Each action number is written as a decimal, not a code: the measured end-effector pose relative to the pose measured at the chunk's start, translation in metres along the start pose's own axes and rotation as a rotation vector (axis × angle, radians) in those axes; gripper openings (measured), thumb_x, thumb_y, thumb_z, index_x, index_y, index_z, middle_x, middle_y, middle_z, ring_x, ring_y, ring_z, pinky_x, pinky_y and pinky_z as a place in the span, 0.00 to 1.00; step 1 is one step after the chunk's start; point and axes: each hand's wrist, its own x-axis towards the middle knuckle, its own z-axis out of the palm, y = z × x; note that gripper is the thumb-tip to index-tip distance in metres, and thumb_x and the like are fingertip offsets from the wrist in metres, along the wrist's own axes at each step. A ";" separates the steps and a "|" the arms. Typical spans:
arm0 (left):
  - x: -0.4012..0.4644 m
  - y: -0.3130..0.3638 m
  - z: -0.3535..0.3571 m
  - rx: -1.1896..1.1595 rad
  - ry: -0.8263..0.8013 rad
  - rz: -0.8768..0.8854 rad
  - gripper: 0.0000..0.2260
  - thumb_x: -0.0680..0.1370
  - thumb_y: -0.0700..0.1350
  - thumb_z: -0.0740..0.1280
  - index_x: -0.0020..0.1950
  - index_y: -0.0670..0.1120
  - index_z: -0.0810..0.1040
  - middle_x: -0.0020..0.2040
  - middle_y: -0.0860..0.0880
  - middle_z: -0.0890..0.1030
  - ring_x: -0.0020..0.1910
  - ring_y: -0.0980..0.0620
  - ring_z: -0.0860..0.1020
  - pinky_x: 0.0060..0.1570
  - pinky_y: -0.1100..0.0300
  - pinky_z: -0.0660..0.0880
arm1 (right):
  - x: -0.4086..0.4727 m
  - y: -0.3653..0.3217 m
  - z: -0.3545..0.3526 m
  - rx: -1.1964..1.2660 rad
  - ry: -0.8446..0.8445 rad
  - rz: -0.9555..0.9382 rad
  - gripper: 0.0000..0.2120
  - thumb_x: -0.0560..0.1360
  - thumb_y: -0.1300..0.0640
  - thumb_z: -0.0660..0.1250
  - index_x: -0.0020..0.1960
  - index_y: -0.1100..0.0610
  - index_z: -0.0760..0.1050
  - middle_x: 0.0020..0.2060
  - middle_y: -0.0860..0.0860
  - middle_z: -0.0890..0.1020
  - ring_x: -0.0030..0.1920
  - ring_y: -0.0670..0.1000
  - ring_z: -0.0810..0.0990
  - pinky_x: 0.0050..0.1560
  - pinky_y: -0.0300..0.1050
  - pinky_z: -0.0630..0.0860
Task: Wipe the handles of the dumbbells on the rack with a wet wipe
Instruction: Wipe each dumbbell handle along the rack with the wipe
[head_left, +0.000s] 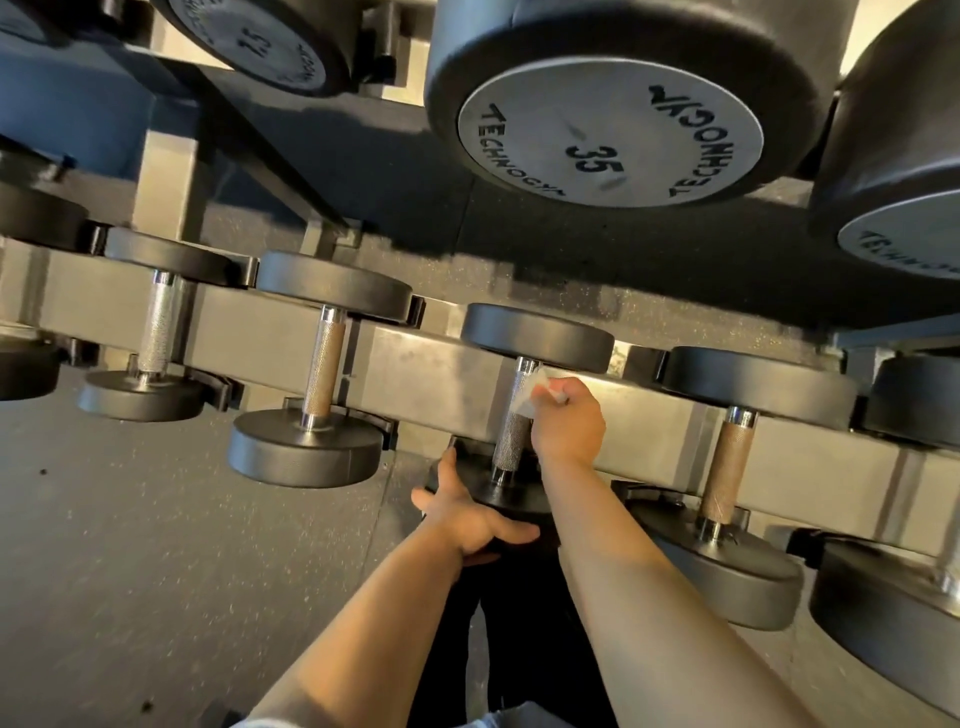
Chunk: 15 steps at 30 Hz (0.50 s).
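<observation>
The right hand (566, 421) pinches a crumpled white wet wipe (530, 395) against the knurled silver handle (511, 426) of a black round-headed dumbbell (537, 338) lying in its cradle on the grey metal rack (431, 364). The left hand (467, 512), fingers spread, rests on that dumbbell's near head.

forearms bare | hands (566, 423) ungloved | dark trousers (519, 623)

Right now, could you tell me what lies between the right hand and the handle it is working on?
In the head view, a white wet wipe lies between the right hand and the knurled dumbbell handle, pressed against its upper part.
</observation>
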 end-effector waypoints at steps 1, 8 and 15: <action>0.000 -0.001 0.000 -0.021 -0.005 -0.012 0.61 0.57 0.41 0.84 0.77 0.61 0.47 0.73 0.44 0.50 0.71 0.38 0.60 0.66 0.45 0.69 | -0.003 0.004 -0.003 -0.045 -0.027 -0.031 0.07 0.78 0.57 0.63 0.52 0.58 0.78 0.48 0.55 0.81 0.52 0.57 0.78 0.49 0.42 0.69; -0.010 0.006 0.004 -0.140 -0.006 -0.036 0.57 0.61 0.33 0.81 0.77 0.62 0.50 0.72 0.45 0.49 0.69 0.39 0.62 0.53 0.45 0.78 | -0.032 0.040 -0.019 -0.440 -0.286 -0.090 0.12 0.80 0.53 0.58 0.55 0.56 0.78 0.54 0.54 0.81 0.55 0.55 0.78 0.45 0.40 0.68; -0.013 0.011 0.002 -0.117 -0.023 -0.059 0.58 0.61 0.34 0.81 0.76 0.64 0.49 0.73 0.46 0.49 0.69 0.39 0.63 0.46 0.51 0.81 | 0.015 -0.010 -0.021 0.719 -0.163 0.488 0.06 0.75 0.66 0.66 0.47 0.57 0.76 0.39 0.56 0.79 0.34 0.50 0.75 0.29 0.36 0.74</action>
